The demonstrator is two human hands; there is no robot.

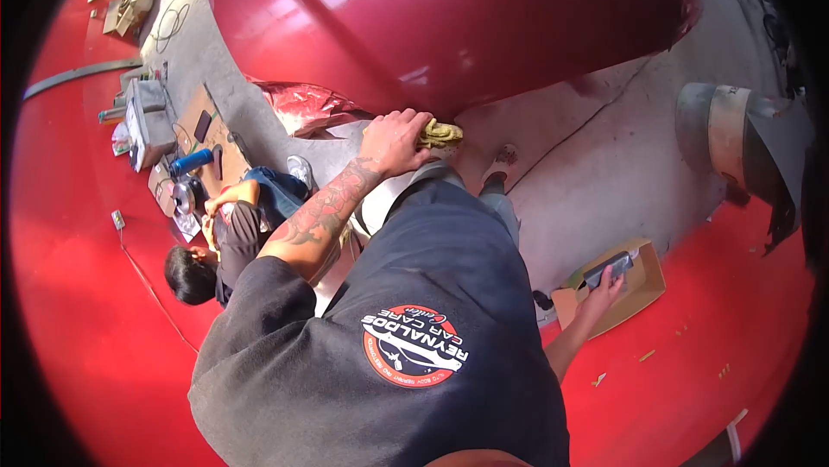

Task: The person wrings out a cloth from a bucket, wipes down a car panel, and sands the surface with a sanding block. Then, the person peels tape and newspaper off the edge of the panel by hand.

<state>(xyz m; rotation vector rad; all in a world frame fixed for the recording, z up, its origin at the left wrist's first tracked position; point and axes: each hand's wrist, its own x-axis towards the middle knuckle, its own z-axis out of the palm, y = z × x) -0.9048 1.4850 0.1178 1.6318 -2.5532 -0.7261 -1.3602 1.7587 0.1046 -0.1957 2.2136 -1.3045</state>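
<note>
My left hand is closed on a crumpled yellow-green cloth, by the lower edge of a glossy red car body panel. Crinkled red-tinted film hangs along that edge, left of my hand. Out to the right, my right hand grips a dark grey rectangular block; I cannot make out its exact kind. It is held above an open cardboard box.
At the left a person crouches beside a board with a blue bottle and a dark phone-like thing. A grey bin stands behind. A curved panel is at the right; a dark line crosses the concrete floor.
</note>
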